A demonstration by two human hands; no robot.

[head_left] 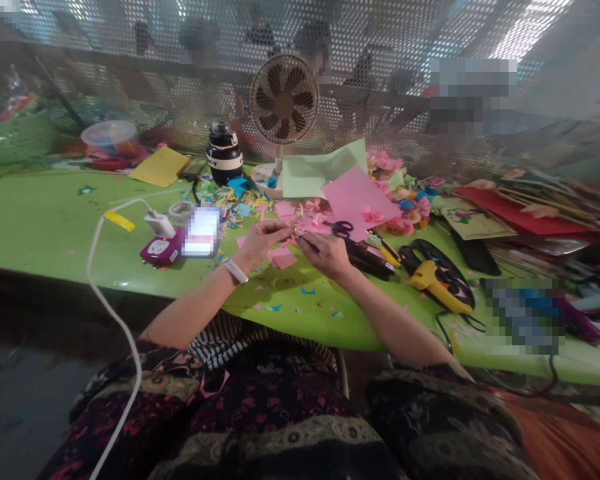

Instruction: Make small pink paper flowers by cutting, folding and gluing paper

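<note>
Over the green table, both hands meet at a small piece of pink paper (293, 236). My left hand (263, 241), with a white band on the wrist, pinches it between thumb and fingers. From the other side my right hand (329, 255) has its fingers curled in close to the paper; a thin dark thing shows at the fingertips, too small to name. Pink paper squares (281, 258) lie below the hands. Just beyond the right hand are dark-handled scissors (343, 229) and a pink paper flower (317, 221). A larger pink sheet (355, 193) lies behind them.
To the right lie a yellow glue gun (441, 285) and a black elongated case (367, 260). At left are a phone (201, 231), a purple socket box (163, 248) and a white cable (111, 303). A fan (284, 103) and black bottle (225, 157) stand behind.
</note>
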